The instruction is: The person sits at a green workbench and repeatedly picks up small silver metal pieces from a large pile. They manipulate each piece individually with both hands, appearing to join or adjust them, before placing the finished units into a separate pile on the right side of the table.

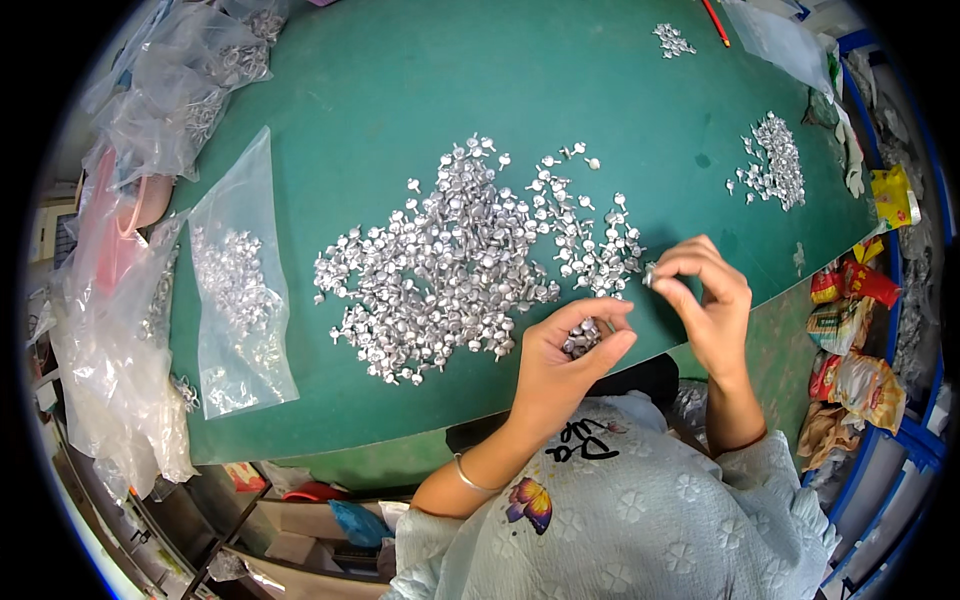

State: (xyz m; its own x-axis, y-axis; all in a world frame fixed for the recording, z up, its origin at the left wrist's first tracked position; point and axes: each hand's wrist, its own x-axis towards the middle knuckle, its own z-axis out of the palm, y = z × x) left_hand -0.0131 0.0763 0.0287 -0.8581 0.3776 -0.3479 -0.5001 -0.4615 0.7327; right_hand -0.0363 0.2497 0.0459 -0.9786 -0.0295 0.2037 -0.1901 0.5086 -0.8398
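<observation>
My left hand (572, 350) is cupped around several small silver metal pieces (582, 338), close to the table's near edge. To its right, my right hand (708, 292) pinches one small silver metal piece (650, 274) between thumb and forefinger, just above the table. A big heap of the same round-headed, short-stemmed pieces (440, 270) spreads over the green table (380, 80) to the left of both hands. A looser cluster (590, 240) lies between that heap and my right hand.
Clear plastic bag (240, 290) with metal pieces lies at left; more bags (215, 70) crowd the far left. Another silver pile (775, 160) sits at right, a small one (673, 40) at the far side near a red pencil (716, 22). Colourful packets (850, 300) stand off the right edge.
</observation>
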